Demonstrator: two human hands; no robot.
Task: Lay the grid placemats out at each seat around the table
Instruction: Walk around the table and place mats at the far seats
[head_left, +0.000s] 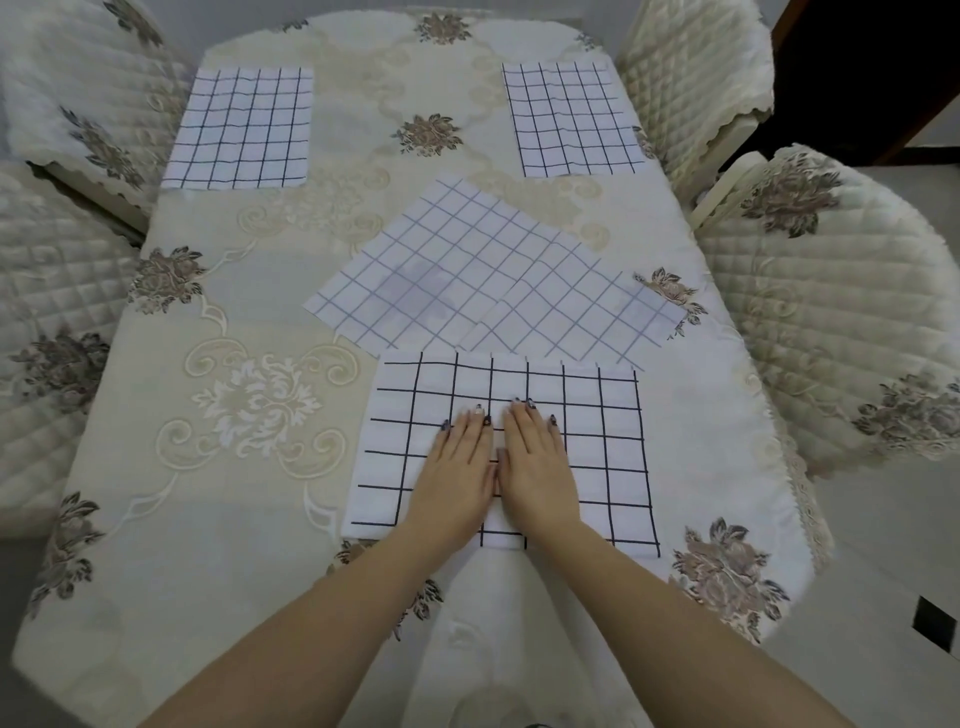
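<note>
A white placemat with a black grid (597, 447) lies flat at the near edge of the table. My left hand (457, 467) and my right hand (537, 462) rest palm-down on it side by side, fingers together and straight, holding nothing. Two more grid placemats lie squarely at the far left seat (241, 127) and the far right seat (569, 119). In the middle of the table two loose grid placemats lie skewed and overlapping: the larger one (447, 265) and a second one (582, 322) partly on top of it.
The table is covered with a cream floral tablecloth (249, 395). Quilted cream chairs stand around it: two on the left (78, 93) (47, 322) and two on the right (691, 83) (831, 291). A dark doorway (883, 62) is at the upper right.
</note>
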